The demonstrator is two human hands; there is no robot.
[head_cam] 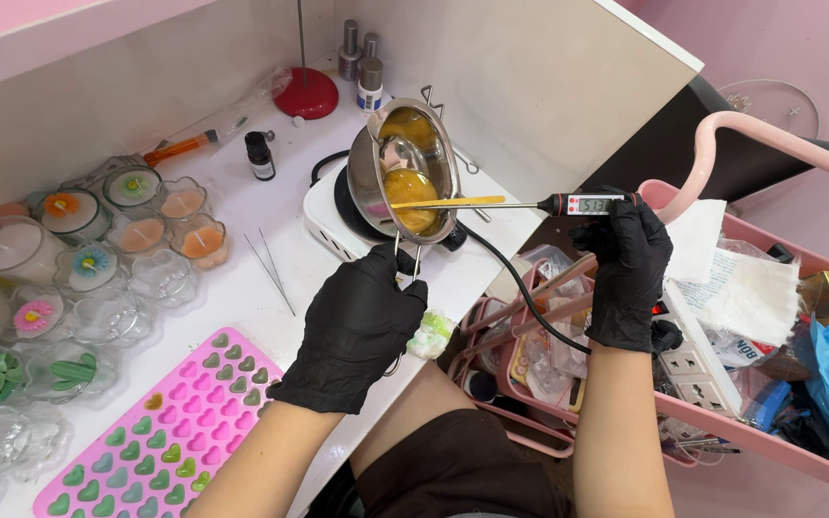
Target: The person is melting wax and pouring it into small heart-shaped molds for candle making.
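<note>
We've got both hands in black gloves here. Our left hand (362, 321) is clenched tight around the wire handle of a small steel melting pot (413, 173), which is tilted toward us over the white hot plate (338, 225), so the orange-yellow melted wax (411, 197) pools at the low side. Our right hand (626, 273) has its fingers wrapped around the black head of a digital probe thermometer (587, 203) (its little screen faces up), and the thin metal probe reaches left across the pot, with its yellow-coated end right over the wax. Down on the white table (242, 278) there's a pink silicone heart mold (146, 441) just beside our left wrist, partly filled with green, and a cluster of glass flower candles (136, 230) further left. A pink cart (722, 403) full of clutter sits under the right hand.
</note>
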